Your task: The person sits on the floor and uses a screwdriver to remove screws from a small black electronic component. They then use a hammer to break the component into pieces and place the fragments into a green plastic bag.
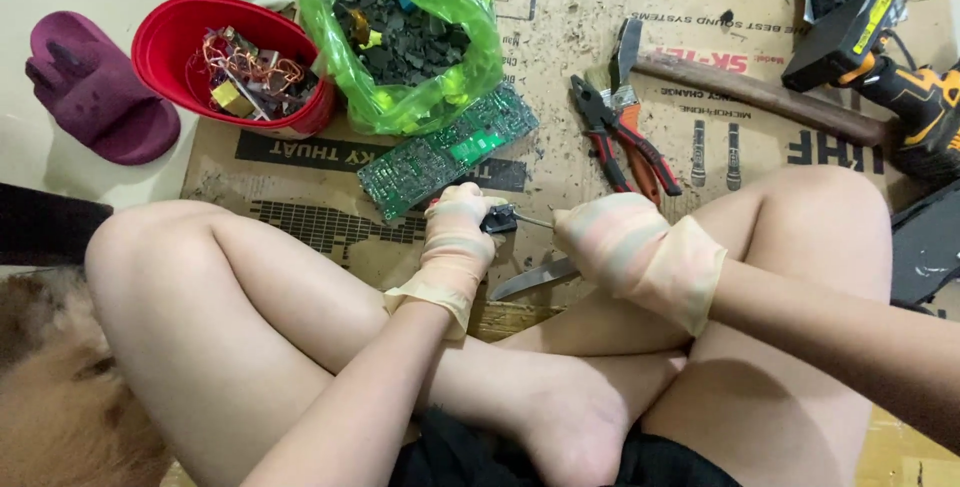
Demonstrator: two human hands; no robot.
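**A:** What did the left hand (455, 232) have?

**B:** Its grip was closed around a small dark part (498, 219), which stuck out just past the gloved fingertips toward the right hand (612, 242). That hand's grip was folded shut on a thin metal tool (532, 220); only the bare tip showed, and it touched the dark part in the gap between the two hands.

**A:** Gloves on both?

**B:** Yes, thin, pale, rubbery ones, wrinkled at the wrists and rolled at the cuffs.

**A:** And below the hands?

**B:** A flat grey knife blade (533, 278) lay on the cardboard sheet (560, 37) just under the right hand, its handle end hidden by the glove.

**A:** What else lay about?

**B:** A green circuit board (445, 152), long and rectangular, lay tilted just beyond the left hand, near it but apart. Behind it slumped a glossy, crinkled green plastic bag (405, 32) full of dark, broken chips. To its left stood a round red bowl (165, 52) holding tangled copper wire and small bits. Red-handled pliers (620, 137) lay beyond the right hand, beside a hammer (745, 87) with a worn wooden handle. A yellow and black power drill (885, 57) sat at the far right edge. The cardboard was brown, printed and littered with dark crumbs.
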